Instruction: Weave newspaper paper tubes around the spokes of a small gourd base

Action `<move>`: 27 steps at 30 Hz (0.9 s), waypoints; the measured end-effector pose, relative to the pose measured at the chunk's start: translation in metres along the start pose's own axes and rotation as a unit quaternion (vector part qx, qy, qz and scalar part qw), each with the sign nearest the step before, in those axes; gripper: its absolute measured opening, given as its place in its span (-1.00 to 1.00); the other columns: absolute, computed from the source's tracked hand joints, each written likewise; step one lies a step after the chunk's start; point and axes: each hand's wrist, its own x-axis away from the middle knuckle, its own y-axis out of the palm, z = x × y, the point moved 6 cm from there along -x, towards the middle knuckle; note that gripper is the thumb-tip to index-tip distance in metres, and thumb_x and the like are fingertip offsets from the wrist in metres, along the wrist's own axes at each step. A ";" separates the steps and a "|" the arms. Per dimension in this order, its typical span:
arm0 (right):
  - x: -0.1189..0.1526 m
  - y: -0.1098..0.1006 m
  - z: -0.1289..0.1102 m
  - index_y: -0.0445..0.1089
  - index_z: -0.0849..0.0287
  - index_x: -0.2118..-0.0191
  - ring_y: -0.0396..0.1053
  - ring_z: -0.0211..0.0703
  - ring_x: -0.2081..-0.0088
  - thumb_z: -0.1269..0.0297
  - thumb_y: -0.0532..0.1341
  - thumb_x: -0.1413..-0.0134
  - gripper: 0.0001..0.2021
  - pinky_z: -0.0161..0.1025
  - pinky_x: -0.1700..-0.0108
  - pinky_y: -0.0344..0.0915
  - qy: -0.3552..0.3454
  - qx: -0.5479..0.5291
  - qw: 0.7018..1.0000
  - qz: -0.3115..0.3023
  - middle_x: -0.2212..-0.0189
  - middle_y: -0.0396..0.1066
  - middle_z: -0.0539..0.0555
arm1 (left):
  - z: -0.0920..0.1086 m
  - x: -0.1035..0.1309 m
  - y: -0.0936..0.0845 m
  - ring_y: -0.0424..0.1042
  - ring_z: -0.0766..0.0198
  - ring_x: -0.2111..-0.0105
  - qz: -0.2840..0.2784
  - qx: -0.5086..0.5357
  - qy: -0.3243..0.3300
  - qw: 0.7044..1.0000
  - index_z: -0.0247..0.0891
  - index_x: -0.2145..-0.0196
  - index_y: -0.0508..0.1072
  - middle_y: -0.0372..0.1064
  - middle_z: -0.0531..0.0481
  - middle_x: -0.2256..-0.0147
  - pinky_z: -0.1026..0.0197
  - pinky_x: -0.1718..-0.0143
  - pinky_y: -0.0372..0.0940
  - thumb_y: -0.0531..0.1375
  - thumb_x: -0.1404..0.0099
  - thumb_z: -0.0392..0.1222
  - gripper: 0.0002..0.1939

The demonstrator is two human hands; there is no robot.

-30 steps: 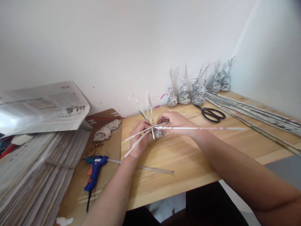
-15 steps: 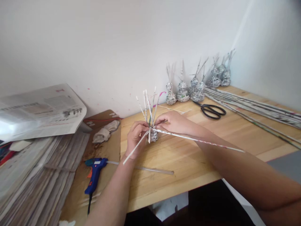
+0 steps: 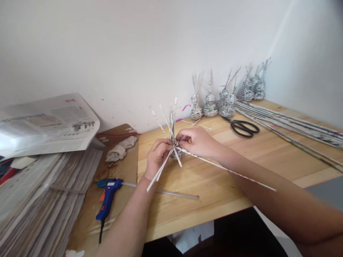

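A small woven piece of rolled newspaper [image 3: 177,154] stands on the wooden table, with several paper sticks fanning up and outward from its top. My left hand [image 3: 158,153] pinches its left side where the sticks meet. On the right side, my right hand [image 3: 191,140] has its fingers closed on the piece near the base of the sticks. One long paper strand [image 3: 227,169] runs from there to the right, over my right forearm. The fingertips of both hands are partly hidden by the sticks.
Scissors [image 3: 244,127], several woven figures [image 3: 210,106] and long paper rods [image 3: 289,123] lie or stand at the back right. A blue glue gun [image 3: 108,200], a clear glue stick [image 3: 178,195], a cloth [image 3: 118,151] and stacked newspapers [image 3: 61,192] are left and front.
The woven piece and its sticks have turned a little; two sticks now point toward the front left and another toward the front right. The long strand's far end has dropped lower.
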 end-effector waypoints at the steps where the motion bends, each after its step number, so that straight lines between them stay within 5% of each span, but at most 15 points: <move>1: 0.000 0.001 0.000 0.56 0.15 0.29 0.47 -0.21 0.39 0.53 0.20 -0.01 -0.78 -0.30 0.33 0.25 0.005 -0.011 1.000 -0.007 0.42 0.56 0.01 | -0.001 0.000 0.001 0.45 0.27 0.29 -0.004 0.002 0.000 1.000 -0.18 0.36 0.43 0.44 -0.03 0.28 0.18 0.26 0.37 0.18 -0.32 -0.35 -0.88; 7: -0.001 0.003 0.007 0.52 0.17 0.32 0.47 -0.20 0.38 0.44 0.20 -0.04 -0.85 -0.29 0.32 0.28 0.041 -0.067 0.997 -0.029 0.42 0.55 0.01 | -0.005 0.001 0.004 0.45 0.32 0.31 0.003 0.029 -0.006 1.000 -0.21 0.37 0.43 0.44 0.01 0.32 0.24 0.26 0.35 0.23 -0.30 -0.34 -0.91; 13: -0.001 0.005 0.008 0.50 0.19 0.31 0.42 -0.26 0.41 0.42 0.20 -0.04 -0.87 -0.32 0.33 0.25 0.025 -0.080 0.996 -0.043 0.45 0.52 -0.01 | -0.015 0.002 0.002 0.49 0.29 0.28 0.018 0.046 -0.078 0.996 -0.23 0.37 0.48 0.49 -0.01 0.33 0.23 0.23 0.36 0.29 -0.27 -0.26 -0.94; 27: -0.008 0.016 0.028 0.47 0.20 0.43 0.36 -0.26 0.45 0.28 0.27 0.01 -0.90 -0.31 0.36 0.24 0.072 -0.205 0.975 -0.042 0.51 0.44 -0.03 | -0.013 -0.001 0.002 0.48 0.26 0.26 0.019 0.016 -0.066 0.998 -0.23 0.32 0.59 0.48 -0.05 0.31 0.24 0.24 0.42 0.37 -0.19 -0.26 -0.93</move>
